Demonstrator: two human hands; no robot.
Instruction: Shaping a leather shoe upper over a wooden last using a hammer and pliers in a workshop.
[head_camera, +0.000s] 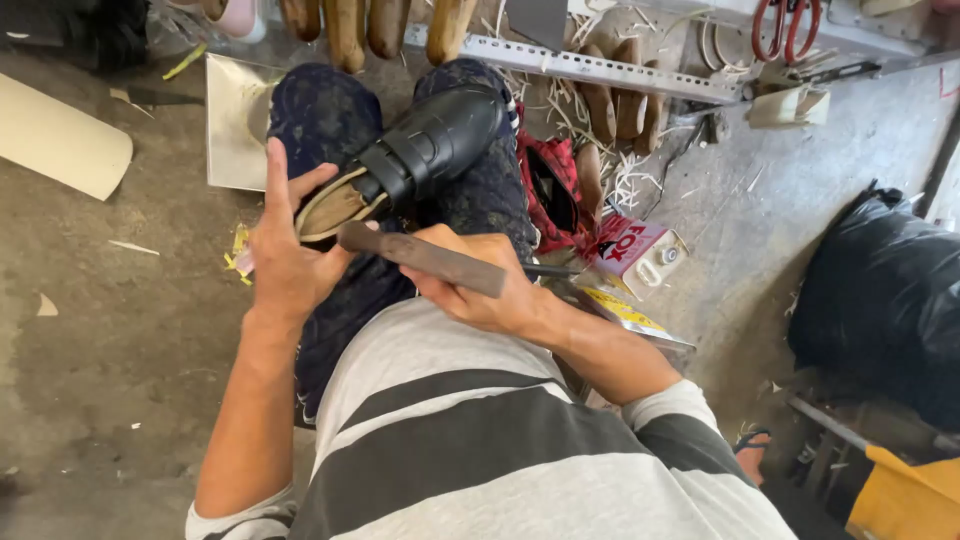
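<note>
Rasp on shoe heel, shoe on lap.
Left hand (285, 262) cups black shoe (415, 155) at heel; right hand (475, 280) clenched around rasp (420, 258). Best worked flat along sole edge, shoe braced firm.

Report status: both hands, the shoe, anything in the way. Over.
Left hand grips black strapped leather shoe at its tan sole edge. Right hand holds dark flat metal file against it. Nothing in the way.

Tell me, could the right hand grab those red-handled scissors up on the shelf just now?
Probably not as things stand. The right hand is closed around a flat rasp held against the black shoe on the lap, and the red-handled scissors hang well beyond it on the metal rack.
</note>
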